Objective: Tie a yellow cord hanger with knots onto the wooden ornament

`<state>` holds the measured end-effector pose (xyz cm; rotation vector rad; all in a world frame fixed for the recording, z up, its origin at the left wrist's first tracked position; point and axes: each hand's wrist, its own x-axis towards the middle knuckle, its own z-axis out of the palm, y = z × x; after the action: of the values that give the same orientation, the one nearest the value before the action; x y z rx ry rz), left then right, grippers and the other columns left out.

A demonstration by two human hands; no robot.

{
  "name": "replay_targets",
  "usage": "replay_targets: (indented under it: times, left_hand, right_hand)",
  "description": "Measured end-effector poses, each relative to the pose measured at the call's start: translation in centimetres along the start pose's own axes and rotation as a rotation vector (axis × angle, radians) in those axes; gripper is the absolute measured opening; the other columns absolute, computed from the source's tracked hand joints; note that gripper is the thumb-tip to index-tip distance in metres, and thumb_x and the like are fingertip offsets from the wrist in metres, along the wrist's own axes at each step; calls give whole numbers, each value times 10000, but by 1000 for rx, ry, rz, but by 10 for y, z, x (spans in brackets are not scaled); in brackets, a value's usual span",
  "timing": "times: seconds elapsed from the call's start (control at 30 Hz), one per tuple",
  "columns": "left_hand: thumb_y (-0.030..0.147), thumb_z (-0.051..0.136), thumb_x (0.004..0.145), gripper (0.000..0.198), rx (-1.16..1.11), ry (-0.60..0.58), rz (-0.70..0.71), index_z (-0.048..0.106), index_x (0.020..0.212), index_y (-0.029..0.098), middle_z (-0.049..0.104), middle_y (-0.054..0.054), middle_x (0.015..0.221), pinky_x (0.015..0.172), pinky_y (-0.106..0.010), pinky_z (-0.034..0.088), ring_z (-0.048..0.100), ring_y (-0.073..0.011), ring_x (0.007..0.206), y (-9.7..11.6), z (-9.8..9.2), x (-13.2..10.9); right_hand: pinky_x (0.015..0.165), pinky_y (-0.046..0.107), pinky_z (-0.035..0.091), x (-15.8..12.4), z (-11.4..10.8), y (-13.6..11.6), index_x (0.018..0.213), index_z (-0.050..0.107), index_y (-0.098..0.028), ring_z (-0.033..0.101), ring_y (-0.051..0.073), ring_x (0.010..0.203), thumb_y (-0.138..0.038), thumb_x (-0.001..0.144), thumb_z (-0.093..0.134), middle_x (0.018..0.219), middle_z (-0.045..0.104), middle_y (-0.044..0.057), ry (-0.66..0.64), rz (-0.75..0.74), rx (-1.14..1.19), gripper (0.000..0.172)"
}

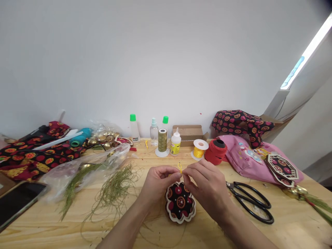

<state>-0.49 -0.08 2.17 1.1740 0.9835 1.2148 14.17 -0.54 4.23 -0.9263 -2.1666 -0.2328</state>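
Between both hands is a small loop of yellow cord (pixel 180 167), standing up above the fingertips. My left hand (pixel 162 181) pinches it from the left with thumb and forefinger. From the right, my right hand (pixel 206 181) has its fingertips closed on the same cord. Just below the hands is a flower-shaped ornament (pixel 181 204) with a pale scalloped wooden rim and dark fabric printed with red and orange rounds, dotted with small beads. Its top edge is partly covered by my fingers, so where the cord joins it is hidden.
Black-handled scissors (pixel 250 200) lie to the right. Behind stand a yellow cord spool (pixel 199 152), red thread cone (pixel 215 152), olive thread spool (pixel 162 140) and glue bottle (pixel 175 142). Green threads (pixel 114 186) and a plastic bag (pixel 62 173) lie left; a pink bag (pixel 233 152) lies right.
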Motion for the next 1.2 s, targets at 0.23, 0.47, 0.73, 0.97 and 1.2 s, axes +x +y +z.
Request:
replay_targets:
  times: [0.23,0.47,0.73,0.97,1.2]
  left_hand:
    - [211,649,589,86,1,-15,-30,643,558,130,599,-6,550,540,-213,386,500,-109,545,4,2,0]
    - [216,656,577,92,-3,-13,-71,646,565,125,592,-4,548,542,-218,378,487,-107,542,0,1,1]
    - [238,649,589,117,-52,-12,-83,637,552,128,550,18,511,504,-197,336,449,-86,509,-1,1,-2]
    - [259,673,558,142,-130,35,-137,635,570,123,526,25,478,429,-183,307,402,-58,424,1,3,-3]
    - [249,677,561,136,-125,40,-139,646,589,119,569,6,527,468,-174,352,455,-65,477,3,4,-4]
  right_hand:
    - [541,268,322,-1,0,2,653,548,-169,430,126,582,-156,803,411,602,548,30,-59,-50,-35,203]
    - [532,267,326,-3,-1,4,655,536,-166,426,128,584,-165,821,386,632,546,34,-132,-102,-52,223]
    - [542,250,378,1,2,8,683,562,-171,480,125,595,-128,790,412,659,592,30,-94,-67,42,189]
    - [604,254,436,3,3,6,731,583,-190,545,132,662,-124,717,485,698,617,21,-22,119,346,119]
    - [568,243,453,5,6,7,643,594,-180,559,125,587,-150,695,525,626,621,11,-57,315,495,92]
